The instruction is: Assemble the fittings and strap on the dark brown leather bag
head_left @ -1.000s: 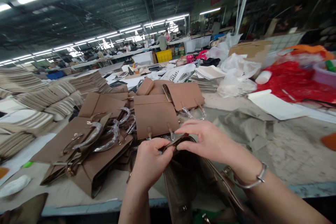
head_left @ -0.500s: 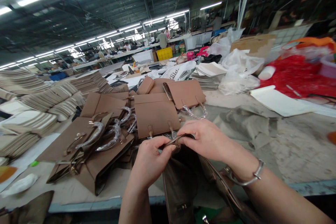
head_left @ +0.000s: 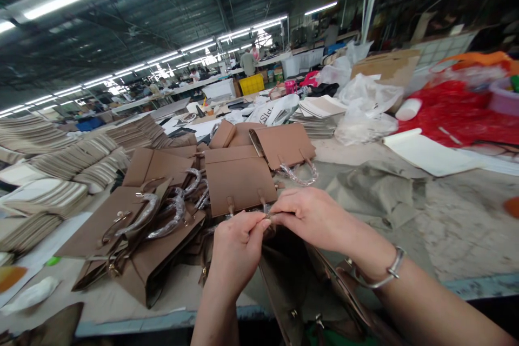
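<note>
Dark brown, leather-like material is pinched between thumb and forefinger of the left hand and, just beside it, of the right hand; both sets of fingers are closed on the upper edge of an open handbag. They cover nearly all of that edge, so the exact spot gripped is hard to make out. The handbag lies below the fingers, toward the person, its mouth in deep shadow, its lower part cut off by the bottom of the view and its right side partly behind the right forearm, which wears a metal bracelet. Beyond, on the counter, light brown handbags overlap, several only partly visible, with clear plastic wrapped around handles. Farther out are stacked panels at left, a crumpled grey-green sheet at right and, past it, white plastic bags. Distant workers are too small to make out.
</note>
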`<state>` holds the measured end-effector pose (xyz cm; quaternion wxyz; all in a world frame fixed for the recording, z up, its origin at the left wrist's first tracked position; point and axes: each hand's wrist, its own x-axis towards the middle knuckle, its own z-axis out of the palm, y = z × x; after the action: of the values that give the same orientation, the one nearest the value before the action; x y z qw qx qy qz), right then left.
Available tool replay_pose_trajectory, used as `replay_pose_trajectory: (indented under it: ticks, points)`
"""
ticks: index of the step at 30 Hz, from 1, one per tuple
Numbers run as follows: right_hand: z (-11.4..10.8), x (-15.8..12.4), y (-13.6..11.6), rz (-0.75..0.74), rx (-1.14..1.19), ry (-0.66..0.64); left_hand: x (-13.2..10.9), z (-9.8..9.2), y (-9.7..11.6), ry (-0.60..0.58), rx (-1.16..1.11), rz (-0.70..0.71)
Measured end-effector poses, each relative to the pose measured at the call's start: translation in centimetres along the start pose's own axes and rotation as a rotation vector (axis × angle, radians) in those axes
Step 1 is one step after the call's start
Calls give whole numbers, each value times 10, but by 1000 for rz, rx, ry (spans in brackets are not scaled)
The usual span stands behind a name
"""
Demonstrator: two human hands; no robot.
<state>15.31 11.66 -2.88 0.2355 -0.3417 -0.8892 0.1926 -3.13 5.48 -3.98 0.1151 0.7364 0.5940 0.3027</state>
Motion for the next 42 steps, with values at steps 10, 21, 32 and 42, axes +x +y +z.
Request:
replay_pose_trajectory:
  ticks: [10, 21, 32, 42]
  points:
    - [-4, -5, 6, -43, 88, 11, -2, -6, 0, -88, -168, -52]
    - [0, -3, 0, -23, -86, 42, -1, 0, 2, 76, -49, -93]
    - [3, -2, -3, -7, -47, 17, -2, -2, 4, -4, -60, -120]
    - [-3, -6, 6, -8, 169, -49, 8, -7, -3, -87, 41, -24]
